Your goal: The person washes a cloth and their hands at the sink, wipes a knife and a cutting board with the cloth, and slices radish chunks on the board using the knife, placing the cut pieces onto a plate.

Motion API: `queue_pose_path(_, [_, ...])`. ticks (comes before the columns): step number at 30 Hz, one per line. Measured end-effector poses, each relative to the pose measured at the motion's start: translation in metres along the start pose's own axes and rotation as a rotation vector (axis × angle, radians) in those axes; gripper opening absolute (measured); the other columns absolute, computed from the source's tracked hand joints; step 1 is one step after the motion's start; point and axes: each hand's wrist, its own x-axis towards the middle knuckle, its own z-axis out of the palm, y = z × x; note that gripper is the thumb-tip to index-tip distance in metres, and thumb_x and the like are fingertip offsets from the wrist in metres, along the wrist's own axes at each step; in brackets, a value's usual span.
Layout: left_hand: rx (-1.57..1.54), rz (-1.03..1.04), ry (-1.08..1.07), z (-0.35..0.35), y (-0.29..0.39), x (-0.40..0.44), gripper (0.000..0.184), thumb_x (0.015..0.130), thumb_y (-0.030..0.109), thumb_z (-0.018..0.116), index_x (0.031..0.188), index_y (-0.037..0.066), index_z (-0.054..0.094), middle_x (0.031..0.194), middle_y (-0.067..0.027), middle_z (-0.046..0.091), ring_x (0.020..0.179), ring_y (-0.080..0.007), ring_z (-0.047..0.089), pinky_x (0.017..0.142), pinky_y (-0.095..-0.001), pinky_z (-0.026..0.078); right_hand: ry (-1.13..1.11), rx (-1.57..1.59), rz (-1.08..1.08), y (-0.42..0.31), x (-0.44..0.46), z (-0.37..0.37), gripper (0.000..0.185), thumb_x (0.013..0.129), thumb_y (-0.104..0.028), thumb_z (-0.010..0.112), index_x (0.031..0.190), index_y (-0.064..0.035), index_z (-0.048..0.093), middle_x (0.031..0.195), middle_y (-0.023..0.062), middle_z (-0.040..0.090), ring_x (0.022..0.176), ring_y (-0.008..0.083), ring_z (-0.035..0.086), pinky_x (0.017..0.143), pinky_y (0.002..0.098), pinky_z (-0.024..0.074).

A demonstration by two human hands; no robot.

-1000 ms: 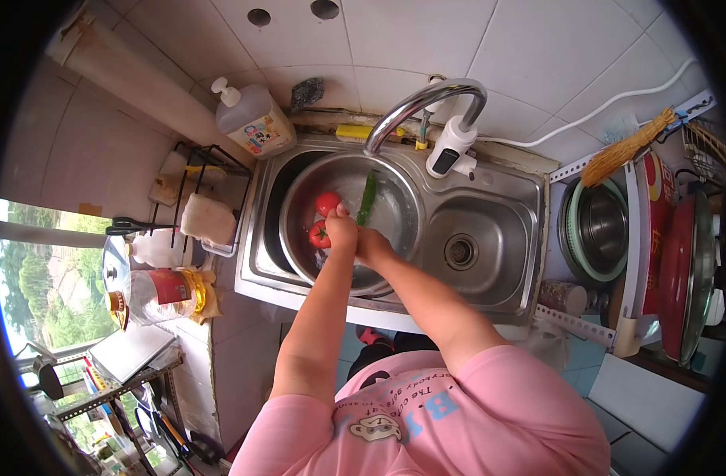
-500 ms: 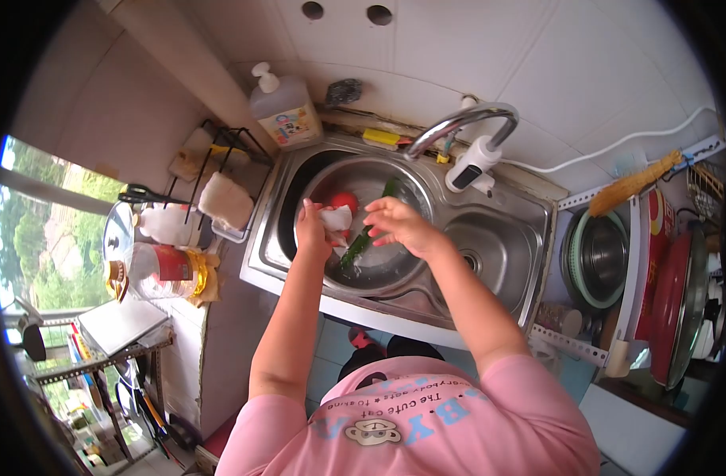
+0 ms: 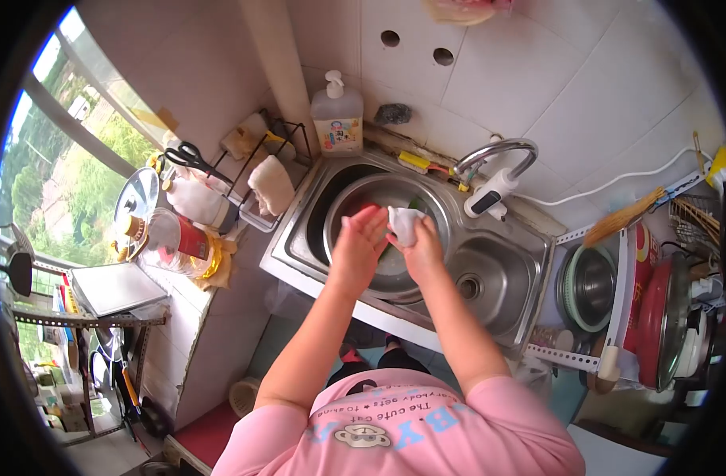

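My right hand (image 3: 420,244) is closed on a small white crumpled piece (image 3: 405,225), which looks like cloth; its exact kind is unclear. Close by on the left, my left hand (image 3: 360,247) is open, its fingers stretched out and nothing held in them. Both hands are over a round metal bowl (image 3: 336,198) that sits in the left sink basin. Behind the hands, a bit of a green, cucumber-like vegetable (image 3: 417,205) shows inside the bowl. A red round thing (image 3: 371,211) is mostly hidden behind my left fingers.
A chrome faucet (image 3: 499,147) rises behind the sink (image 3: 535,297). The right basin (image 3: 502,278) adjoins the bowl. At the back left stand a pump soap bottle (image 3: 337,119) and a wire rack with a sponge (image 3: 271,185). Oil bottles (image 3: 192,244) line the left ledge.
The white piece has passed from my left hand to my right. My left fingers have opened and straightened. The view has turned, so the sink appears shifted rightward.
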Motion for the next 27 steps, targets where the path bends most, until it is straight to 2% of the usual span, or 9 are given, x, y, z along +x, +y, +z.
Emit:
queue_pose_path(6, [-0.620,-0.184,-0.753,0.015,0.025,-0.057,0.072,0.100,0.061,0.032,0.145,0.005,0.043,0.147,-0.0197,0.047,0.140,-0.0354,0.041,0.114,-0.0559,0.032,-0.007,0.506,0.303,-0.010,-0.111,0.090,0.045,0.100,-0.037,0.047,0.137,-0.0115,0.048,0.106,-0.0043,0.061,0.085,0.0007,0.060,0.074,0.0182,0.0540])
queue_pose_path(8, [-0.599,-0.269,-0.855,-0.001,0.025,-0.071,0.075,0.100,0.063,0.026,0.148,0.007,0.040,0.147,-0.0206,0.047,0.140,-0.0362,0.040,0.114,-0.0561,0.031,-0.519,0.908,0.443,-0.010,-0.110,0.050,0.046,0.102,-0.041,0.047,0.135,-0.0094,0.049,0.095,-0.0043,0.055,0.075,-0.0033,0.054,0.058,0.0115,0.0487])
queue_pose_path(9, [-0.555,-0.283,-0.883,-0.012,0.028,-0.077,0.075,0.100,0.063,0.026,0.148,0.007,0.041,0.145,-0.0215,0.049,0.138,-0.0363,0.043,0.113,-0.0557,0.034,-0.609,0.737,0.351,-0.016,-0.118,0.055,0.046,0.102,-0.042,0.050,0.133,-0.0082,0.050,0.092,-0.0040,0.052,0.072,-0.0035,0.053,0.048,0.0082,0.0413])
queue_pose_path(11, [-0.441,-0.264,-0.886,-0.045,0.031,-0.081,0.072,0.101,0.061,0.026,0.143,0.006,0.047,0.137,-0.0219,0.056,0.130,-0.0353,0.052,0.105,-0.0543,0.044,-0.486,0.493,0.112,-0.028,-0.144,0.078,0.044,0.102,-0.039,0.052,0.129,-0.0028,0.051,0.114,0.0061,0.059,0.095,0.0132,0.061,0.075,0.0253,0.0519])
queue_pose_path(14, [0.059,-0.158,0.064,-0.063,0.027,-0.105,0.053,0.105,0.047,0.034,0.127,0.006,0.058,0.118,-0.0134,0.067,0.106,-0.0249,0.065,0.097,-0.0496,0.049,-0.366,-0.316,-0.498,-0.019,-0.180,0.092,0.036,0.103,-0.031,0.050,0.123,-0.0015,0.053,0.140,0.0188,0.052,0.124,0.0319,0.054,0.108,0.0465,0.0399])
queue_pose_path(16, [0.062,-0.031,-0.027,-0.053,0.021,-0.136,0.034,0.103,0.036,0.042,0.117,0.011,0.062,0.118,-0.0123,0.066,0.109,-0.0246,0.063,0.098,-0.0428,0.049,-0.569,-1.098,-1.020,0.004,-0.196,0.092,0.022,0.095,-0.016,0.059,0.116,-0.0084,0.058,0.140,0.0238,0.050,0.130,0.0415,0.048,0.112,0.0517,0.0318])
queue_pose_path(22, [-0.577,0.241,-0.026,-0.051,0.025,-0.244,0.061,0.101,0.056,0.034,0.128,0.006,0.057,0.126,-0.0158,0.061,0.120,-0.0341,0.056,0.104,-0.0485,0.044,-0.884,-1.347,-1.043,0.014,-0.240,0.108,0.024,0.084,-0.011,0.066,0.108,-0.0097,0.067,0.143,0.0148,0.051,0.133,0.0440,0.044,0.113,0.0569,0.0279])
queue_pose_path(24, [-0.556,0.304,-0.008,-0.040,0.031,-0.288,0.066,0.103,0.055,0.023,0.132,0.002,0.050,0.126,-0.0198,0.061,0.121,-0.0360,0.056,0.107,-0.0487,0.042,-1.004,-0.952,-0.950,-0.009,-0.272,0.114,0.026,0.084,-0.013,0.067,0.109,-0.0070,0.067,0.137,0.0228,0.052,0.122,0.0412,0.054,0.104,0.0558,0.0402])
queue_pose_path(27, [-0.529,0.440,0.043,-0.037,-0.007,-0.333,0.064,0.103,0.054,0.029,0.135,0.003,0.048,0.129,-0.0205,0.060,0.120,-0.0378,0.056,0.108,-0.0496,0.041,-1.270,0.120,0.141,-0.008,-0.315,0.087,0.027,0.098,-0.028,0.060,0.110,-0.0039,0.062,0.109,0.0209,0.062,0.086,0.0324,0.067,0.073,0.0458,0.0580])
